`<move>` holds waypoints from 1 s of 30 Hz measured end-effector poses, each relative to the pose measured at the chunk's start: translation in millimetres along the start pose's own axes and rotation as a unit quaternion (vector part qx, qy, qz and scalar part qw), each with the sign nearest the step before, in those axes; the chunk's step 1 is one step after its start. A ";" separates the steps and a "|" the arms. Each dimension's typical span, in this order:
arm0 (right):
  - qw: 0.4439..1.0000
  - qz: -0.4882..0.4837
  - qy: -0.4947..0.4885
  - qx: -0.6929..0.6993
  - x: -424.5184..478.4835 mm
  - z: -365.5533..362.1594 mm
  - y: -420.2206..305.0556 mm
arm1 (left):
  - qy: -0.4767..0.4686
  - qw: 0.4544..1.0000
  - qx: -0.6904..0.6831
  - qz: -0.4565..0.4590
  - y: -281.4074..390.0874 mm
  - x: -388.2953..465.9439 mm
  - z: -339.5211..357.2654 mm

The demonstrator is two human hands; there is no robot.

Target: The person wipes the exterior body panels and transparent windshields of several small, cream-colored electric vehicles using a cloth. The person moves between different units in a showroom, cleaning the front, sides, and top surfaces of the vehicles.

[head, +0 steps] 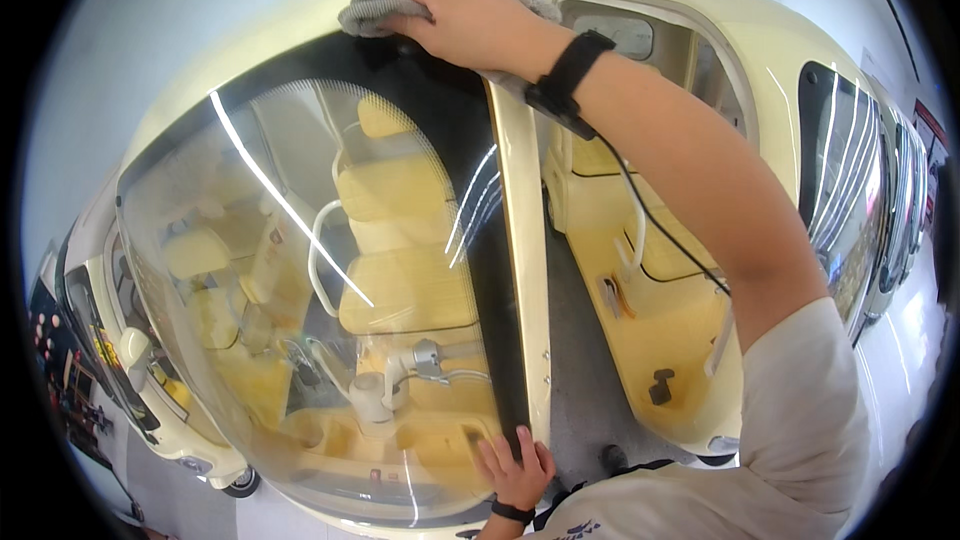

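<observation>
My right hand [465, 11] is shut on a grey ribbed cloth [379, 9] at the top edge of the windshield, where the black border meets the cream roof. More grey cloth shows behind the wrist, partly hidden by my forearm. My left hand [519, 466], fingers spread, touches the lower right corner of the windshield [300, 240] beside the cream side pillar [531, 255]; it holds nothing. Through the curved glass show a yellow seat [409, 285] and a white steering column [371, 394] of the small cream vehicle. Light streaks reflect on the glass.
A second cream vehicle [694, 382] with an open side stands close on the right, a narrow strip of grey floor [577, 330] between. More small vehicles stand farther right and on the left. A wall panel with writing rises behind. A black cable hangs from my right wristband.
</observation>
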State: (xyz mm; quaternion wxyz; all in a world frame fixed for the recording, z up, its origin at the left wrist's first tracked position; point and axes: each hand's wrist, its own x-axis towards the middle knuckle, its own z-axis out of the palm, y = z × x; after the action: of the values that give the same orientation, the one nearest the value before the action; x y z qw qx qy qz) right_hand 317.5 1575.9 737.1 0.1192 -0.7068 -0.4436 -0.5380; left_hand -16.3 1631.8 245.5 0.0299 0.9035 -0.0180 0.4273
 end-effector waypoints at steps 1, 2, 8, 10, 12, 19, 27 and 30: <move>1.000 0.024 0.003 0.017 -1.1 -1.1 -4.8 | 0.000 1.000 0.006 0.005 -0.1 6.3 -7.7; 0.999 0.019 0.011 0.031 -7.1 1.2 -6.6 | 0.002 1.000 0.013 0.005 0.8 5.7 -7.3; 0.996 0.001 0.048 0.069 -50.2 -10.2 -32.7 | 0.019 1.000 0.004 0.007 -1.6 13.0 -8.1; 0.995 0.018 0.033 0.093 -83.7 -13.3 -41.3 | -0.013 0.999 -0.042 0.003 -1.5 10.0 -15.8; 0.994 0.038 0.024 0.103 -122.6 -17.0 -59.7 | -0.061 0.992 -0.108 -0.006 -6.6 6.8 -37.8; 0.954 0.226 0.056 0.190 -268.7 -18.6 -163.0 | -0.071 0.979 -0.167 -0.091 26.3 -76.8 -136.9; 0.844 0.458 0.005 0.281 -417.8 -15.2 -312.4 | -0.220 0.952 -0.181 -0.110 22.0 -198.4 -260.5; 0.782 0.571 -0.060 0.245 -460.1 -23.0 -371.6 | -0.247 0.940 -0.187 -0.142 9.2 -223.1 -294.5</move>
State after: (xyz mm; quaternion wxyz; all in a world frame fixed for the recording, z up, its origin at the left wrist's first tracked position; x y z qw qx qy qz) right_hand 9.1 1546.3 232.8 0.5466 -0.8086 -0.0821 -0.2017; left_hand -385.3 1644.6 259.9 0.2529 0.9520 0.0241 0.1706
